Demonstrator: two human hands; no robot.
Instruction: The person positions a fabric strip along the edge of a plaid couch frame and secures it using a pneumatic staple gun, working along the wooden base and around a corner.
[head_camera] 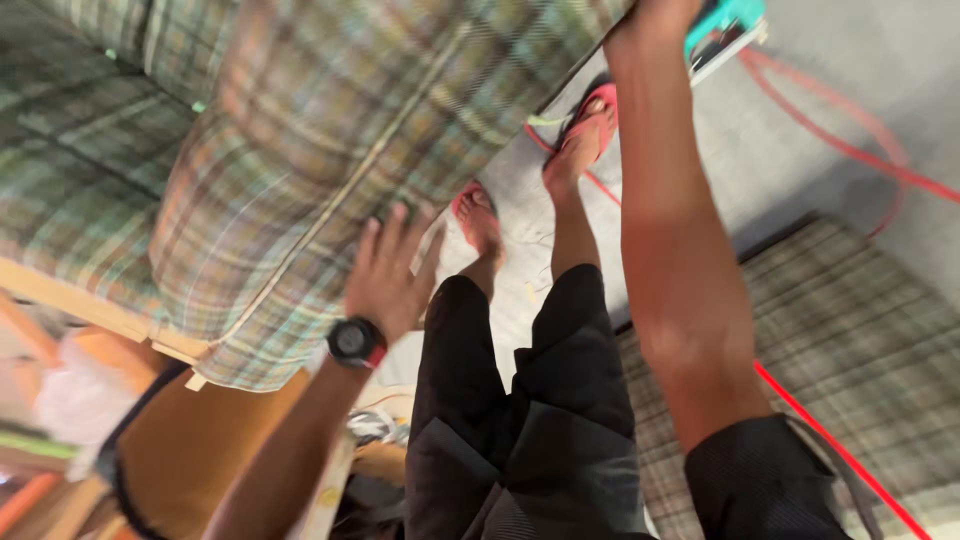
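Note:
My left hand point(392, 268), with a black watch on the wrist, lies fingers spread against the edge of a green plaid sofa cushion point(330, 130). It holds nothing. My right arm stretches up to the frame's top edge, where my right hand point(655, 14) is mostly cut off. It grips a teal and white tool point(728, 26) with a red cord point(850, 140) running from it. The picture is motion-blurred.
My legs in black shorts and my feet in red sandals point(590, 130) stand on a grey floor point(800, 80). A second plaid cushion point(850, 340) lies on the floor at right, crossed by the red cord. Wooden frame parts and clutter sit at lower left.

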